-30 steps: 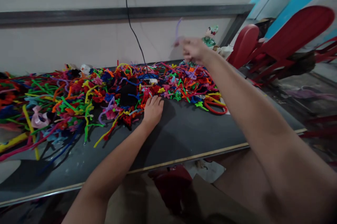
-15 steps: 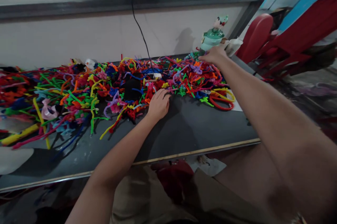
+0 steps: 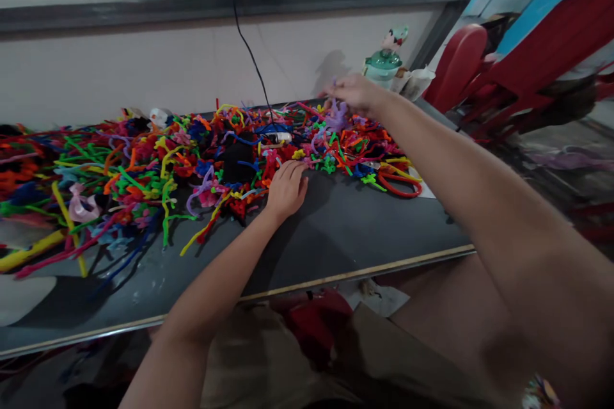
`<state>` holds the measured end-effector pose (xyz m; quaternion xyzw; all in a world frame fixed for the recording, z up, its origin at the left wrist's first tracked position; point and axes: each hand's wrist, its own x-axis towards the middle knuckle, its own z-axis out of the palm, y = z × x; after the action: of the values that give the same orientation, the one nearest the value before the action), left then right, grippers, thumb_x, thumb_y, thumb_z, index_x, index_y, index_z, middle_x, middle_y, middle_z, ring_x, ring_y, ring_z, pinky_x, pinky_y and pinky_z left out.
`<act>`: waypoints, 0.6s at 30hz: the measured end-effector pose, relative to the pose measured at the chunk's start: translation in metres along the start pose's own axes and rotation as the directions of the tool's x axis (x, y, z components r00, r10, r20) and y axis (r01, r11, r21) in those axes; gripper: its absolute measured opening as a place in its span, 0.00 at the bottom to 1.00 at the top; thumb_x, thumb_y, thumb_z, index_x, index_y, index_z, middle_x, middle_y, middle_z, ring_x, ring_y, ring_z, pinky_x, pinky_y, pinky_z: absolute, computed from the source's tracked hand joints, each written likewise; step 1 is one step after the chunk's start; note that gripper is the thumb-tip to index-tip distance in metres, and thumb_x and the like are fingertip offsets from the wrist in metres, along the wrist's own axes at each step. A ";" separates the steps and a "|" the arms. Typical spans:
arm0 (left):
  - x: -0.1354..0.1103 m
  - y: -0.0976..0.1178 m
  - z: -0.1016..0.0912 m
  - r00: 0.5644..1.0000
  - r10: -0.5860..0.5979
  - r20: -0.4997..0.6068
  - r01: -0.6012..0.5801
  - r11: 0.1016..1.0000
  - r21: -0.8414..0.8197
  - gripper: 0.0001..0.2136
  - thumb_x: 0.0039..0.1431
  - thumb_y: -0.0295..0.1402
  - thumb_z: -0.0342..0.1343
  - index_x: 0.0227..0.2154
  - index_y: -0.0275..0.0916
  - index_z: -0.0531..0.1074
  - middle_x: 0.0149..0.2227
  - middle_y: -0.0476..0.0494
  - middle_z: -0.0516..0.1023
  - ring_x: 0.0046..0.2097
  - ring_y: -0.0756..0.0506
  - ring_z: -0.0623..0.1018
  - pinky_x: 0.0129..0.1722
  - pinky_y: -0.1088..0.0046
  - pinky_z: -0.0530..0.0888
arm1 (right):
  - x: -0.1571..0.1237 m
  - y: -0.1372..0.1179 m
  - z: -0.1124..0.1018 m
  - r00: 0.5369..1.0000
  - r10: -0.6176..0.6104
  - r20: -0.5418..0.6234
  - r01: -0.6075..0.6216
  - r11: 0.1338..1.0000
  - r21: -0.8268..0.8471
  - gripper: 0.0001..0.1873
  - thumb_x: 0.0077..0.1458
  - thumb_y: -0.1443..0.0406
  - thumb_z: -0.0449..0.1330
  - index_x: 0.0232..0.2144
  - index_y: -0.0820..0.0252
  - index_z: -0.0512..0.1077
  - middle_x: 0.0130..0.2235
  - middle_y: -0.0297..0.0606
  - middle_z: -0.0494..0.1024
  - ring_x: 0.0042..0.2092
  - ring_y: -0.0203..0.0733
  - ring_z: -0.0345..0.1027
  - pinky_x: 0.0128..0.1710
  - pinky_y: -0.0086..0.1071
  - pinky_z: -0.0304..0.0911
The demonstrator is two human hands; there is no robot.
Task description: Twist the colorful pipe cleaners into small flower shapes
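The worktop (image 3: 364,223) is carrying a long pile (image 3: 144,172) of colourful fuzzy stems. A green jar (image 3: 384,66) is standing behind the pile's right end. The left grip (image 3: 285,190) is resting palm down at the pile's front edge, its 4 fingers lying loose and slightly apart. The right grip (image 3: 357,94) is hovering above the pile's right part, pinching a blurred purple piece (image 3: 338,116), which is hanging just over the pile.

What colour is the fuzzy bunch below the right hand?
The fuzzy bunch is purple, in the head view.
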<state>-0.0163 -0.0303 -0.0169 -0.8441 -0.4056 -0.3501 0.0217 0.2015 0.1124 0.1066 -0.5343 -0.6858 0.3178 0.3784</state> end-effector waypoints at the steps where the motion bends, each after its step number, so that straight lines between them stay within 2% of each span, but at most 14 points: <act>1: 0.000 0.000 0.000 1.000 0.012 0.009 -0.012 1.000 -0.006 0.14 0.65 0.31 0.47 0.50 0.34 0.70 0.50 0.33 0.77 0.57 0.39 0.73 0.59 0.54 0.71 | 0.002 0.002 0.004 0.999 -0.002 0.054 0.011 0.986 -0.167 0.16 0.62 0.58 0.59 0.30 0.65 0.74 0.26 0.37 0.77 0.30 0.36 0.73 0.36 0.32 0.70; 2: 0.000 0.000 0.000 0.999 0.029 0.020 -0.028 1.000 -0.011 0.14 0.65 0.30 0.47 0.49 0.34 0.71 0.49 0.34 0.77 0.57 0.39 0.73 0.59 0.54 0.71 | 0.006 0.005 0.006 0.997 0.011 0.082 0.019 0.936 -0.351 0.16 0.59 0.57 0.62 0.27 0.65 0.74 0.25 0.36 0.77 0.31 0.37 0.73 0.39 0.33 0.69; 4: -0.001 0.000 0.001 0.998 0.058 0.034 -0.058 0.998 -0.020 0.13 0.65 0.30 0.47 0.48 0.34 0.71 0.48 0.34 0.77 0.56 0.39 0.73 0.58 0.54 0.72 | 0.017 0.012 0.003 0.995 0.071 0.073 -0.008 0.765 -0.644 0.18 0.53 0.56 0.66 0.23 0.65 0.74 0.24 0.37 0.75 0.35 0.41 0.74 0.44 0.37 0.67; 6: -0.001 0.000 0.002 0.997 0.073 0.035 -0.073 0.997 -0.022 0.13 0.65 0.30 0.46 0.47 0.34 0.72 0.48 0.34 0.77 0.56 0.39 0.73 0.57 0.54 0.72 | 0.030 0.020 -0.003 0.974 0.215 0.068 -0.087 0.637 -0.766 0.21 0.52 0.54 0.67 0.22 0.67 0.75 0.24 0.40 0.75 0.39 0.46 0.74 0.45 0.41 0.66; 7: -0.001 0.000 0.003 0.996 0.078 0.033 -0.077 0.997 -0.021 0.13 0.65 0.30 0.47 0.47 0.34 0.72 0.48 0.34 0.77 0.56 0.39 0.73 0.57 0.54 0.73 | 0.035 0.024 -0.006 0.956 0.279 0.089 -0.108 0.619 -0.778 0.22 0.54 0.53 0.65 0.23 0.69 0.76 0.25 0.42 0.76 0.39 0.47 0.74 0.44 0.42 0.66; 9: -0.001 0.000 0.004 0.996 0.088 0.030 -0.087 0.996 -0.016 0.12 0.65 0.30 0.47 0.47 0.33 0.72 0.48 0.34 0.77 0.56 0.38 0.74 0.57 0.55 0.73 | 0.043 0.031 -0.006 0.951 0.296 0.083 -0.115 0.594 -0.797 0.22 0.54 0.53 0.65 0.26 0.71 0.77 0.27 0.47 0.78 0.41 0.50 0.75 0.44 0.42 0.67; 12: -0.001 0.000 0.005 0.993 0.106 0.049 -0.106 0.994 -0.008 0.12 0.65 0.29 0.47 0.46 0.33 0.72 0.47 0.33 0.77 0.55 0.39 0.74 0.56 0.56 0.73 | 0.046 0.037 0.010 0.999 0.046 -0.006 -0.033 0.629 -0.777 0.13 0.56 0.62 0.63 0.40 0.67 0.79 0.40 0.49 0.81 0.48 0.51 0.74 0.50 0.39 0.66; 14: -0.001 0.000 0.005 0.992 0.105 0.073 -0.105 0.994 -0.001 0.12 0.65 0.29 0.47 0.46 0.34 0.72 0.48 0.34 0.77 0.55 0.39 0.74 0.57 0.56 0.73 | 0.044 0.039 0.028 1.000 -0.027 0.003 0.020 0.664 -0.748 0.14 0.60 0.66 0.58 0.47 0.62 0.77 0.45 0.46 0.80 0.50 0.48 0.74 0.53 0.38 0.66; 16: -0.001 0.001 0.004 0.991 0.094 0.098 -0.095 0.996 0.004 0.12 0.65 0.29 0.47 0.46 0.34 0.72 0.49 0.34 0.77 0.56 0.39 0.73 0.58 0.56 0.72 | 0.041 0.042 0.045 1.000 0.009 0.000 -0.006 0.678 -0.735 0.11 0.58 0.67 0.60 0.42 0.63 0.78 0.43 0.46 0.81 0.50 0.50 0.74 0.53 0.42 0.66; 18: -0.002 0.001 0.004 0.990 0.083 0.114 -0.084 0.996 0.003 0.12 0.65 0.29 0.47 0.46 0.34 0.72 0.49 0.34 0.77 0.57 0.39 0.72 0.58 0.57 0.72 | 0.039 0.045 0.056 0.993 0.089 -0.072 -0.114 0.696 -0.709 0.06 0.55 0.67 0.63 0.35 0.65 0.78 0.39 0.49 0.80 0.49 0.53 0.74 0.52 0.46 0.66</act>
<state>-0.0140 -0.0309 -0.0209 -0.8788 -0.3717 -0.2986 0.0166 0.1697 0.1590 0.0474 -0.6809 -0.7186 0.0400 0.1356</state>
